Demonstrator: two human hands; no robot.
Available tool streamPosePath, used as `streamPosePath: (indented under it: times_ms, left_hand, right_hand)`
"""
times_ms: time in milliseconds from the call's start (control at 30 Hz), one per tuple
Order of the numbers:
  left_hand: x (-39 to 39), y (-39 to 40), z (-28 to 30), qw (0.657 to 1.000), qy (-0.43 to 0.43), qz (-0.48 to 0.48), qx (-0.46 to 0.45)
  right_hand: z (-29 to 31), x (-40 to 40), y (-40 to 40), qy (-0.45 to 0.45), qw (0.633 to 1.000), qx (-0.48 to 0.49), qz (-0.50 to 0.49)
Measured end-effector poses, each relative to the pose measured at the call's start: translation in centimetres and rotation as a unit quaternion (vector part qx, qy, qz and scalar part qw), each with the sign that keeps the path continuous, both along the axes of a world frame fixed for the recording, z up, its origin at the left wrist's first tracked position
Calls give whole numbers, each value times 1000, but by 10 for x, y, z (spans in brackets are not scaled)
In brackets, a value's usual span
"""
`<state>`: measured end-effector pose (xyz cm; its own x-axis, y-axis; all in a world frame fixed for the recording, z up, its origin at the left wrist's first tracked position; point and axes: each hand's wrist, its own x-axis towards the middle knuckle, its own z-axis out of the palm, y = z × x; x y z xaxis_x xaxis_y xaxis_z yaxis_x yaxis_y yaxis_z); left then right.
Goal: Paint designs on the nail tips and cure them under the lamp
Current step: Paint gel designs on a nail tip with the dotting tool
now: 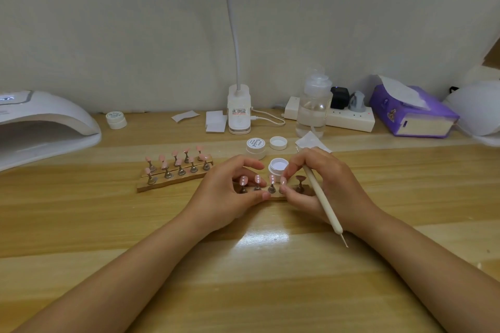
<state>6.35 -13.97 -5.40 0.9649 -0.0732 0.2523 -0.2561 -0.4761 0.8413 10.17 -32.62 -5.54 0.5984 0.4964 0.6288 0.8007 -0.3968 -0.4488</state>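
Nearest us, the dotting tool (322, 197) lies slanted through the right hand (324, 184), tucked in its grip, metal tip pointing back toward the person. That hand's thumb and forefinger pinch a pink nail tip (283, 180) at its stand. The left hand (230, 192) curls around the near wooden strip (276, 198), thumb on its front edge, steadying it. Three dotted tips (257, 180) stand there already; the end stand (300, 184) is bare. I'd say seat this one gently and squarely, fingers off the painted face, strip held still. Just behind, the open gel pot (278, 166) sits close enough to knock. Further left, a second rack (176, 170) of plain pink tips waits. Far left, the curing lamp (46, 124) stands well apart.
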Motion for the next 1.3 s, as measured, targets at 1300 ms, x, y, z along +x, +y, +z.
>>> streamPosePath:
  times_ms: [1300]
  left_hand:
    - [-7, -6, 5, 981, -186, 41, -49]
  right_hand:
    - [10, -14, 17, 116, 961, 250, -31]
